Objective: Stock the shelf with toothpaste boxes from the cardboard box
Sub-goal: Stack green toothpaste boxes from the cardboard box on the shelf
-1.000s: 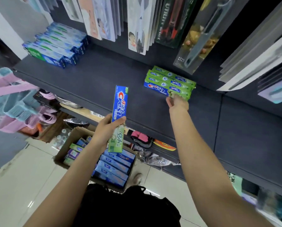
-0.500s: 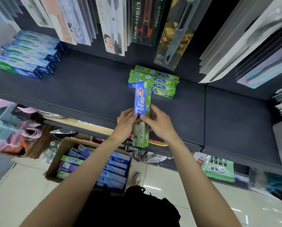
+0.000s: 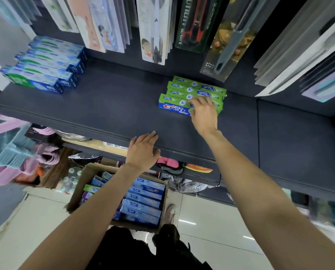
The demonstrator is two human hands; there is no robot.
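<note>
bare shelf (image 3: pixel 114 106) between toothpaste stacks (image 3: pixel 184 90)

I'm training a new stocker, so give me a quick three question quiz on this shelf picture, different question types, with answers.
1. True or false: the left hand holds a toothpaste box.
2. Which hand touches the green boxes? A left, B right, C neither.
3. Fill in: the cardboard box sits on the ____.

Key: 1 false, it rests open at the shelf edge. 2 B, the right hand. 3 floor.
</note>
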